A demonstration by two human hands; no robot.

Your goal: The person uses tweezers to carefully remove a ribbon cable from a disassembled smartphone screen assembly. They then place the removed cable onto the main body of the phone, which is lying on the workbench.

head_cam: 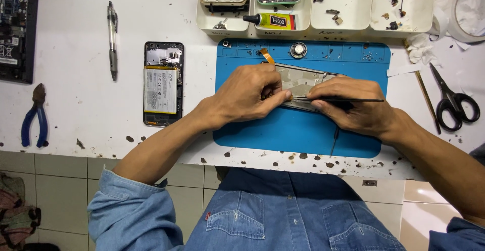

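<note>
Blue silicone made up the work mat (303, 129) on the white surface (76, 119), and both hands met over a bare phone frame (298, 81) lying on the mat's upper half. The left hand (247, 95) lay curled on the frame's left part, fingers folded down onto it and thumb stretched right along its lower edge, pinning it flat. The right hand (353, 109) was closed round a thin black tool (343, 100), pinched between thumb and fingers, whose shaft ran level across the hand and whose tip touched the frame just beside the left thumb. An orange flex ribbon (267, 55) stuck out from the frame's top left corner.

Left of the mat, well apart from the hands, lay an opened phone with its battery showing (162, 83), then a pen (112, 38) and blue-handled pliers (34, 117). White parts trays (313, 26) stood just above the mat, with a yellow glue tube (273, 21) in one. Black scissors (452, 102) rested to the right, near a roll of tape (467, 11)
</note>
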